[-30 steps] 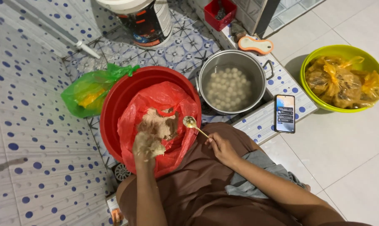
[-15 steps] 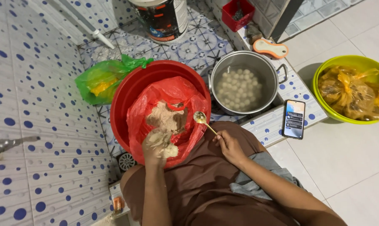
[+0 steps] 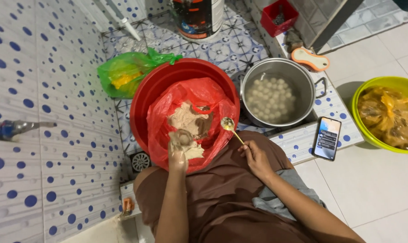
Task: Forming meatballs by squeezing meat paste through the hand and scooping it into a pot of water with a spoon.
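The left hand (image 3: 178, 152) has its fingers clamped on a lump of pale paste (image 3: 188, 120), which lies in a red bag (image 3: 213, 101) lining the red basin (image 3: 161, 83) at frame centre. The right hand (image 3: 254, 157), fingers pinched together, holds a spoon (image 3: 231, 127) just right of the bag. Upper right of it stands a steel pot (image 3: 303, 83) of white balls in water; a phone (image 3: 327, 138) lies at lower right.

Red basin (image 3: 146, 92) and red bag (image 3: 199, 92); green bag (image 3: 123, 74) at 10 o'clock; white wall tiles (image 3: 42, 67) with blue dots.
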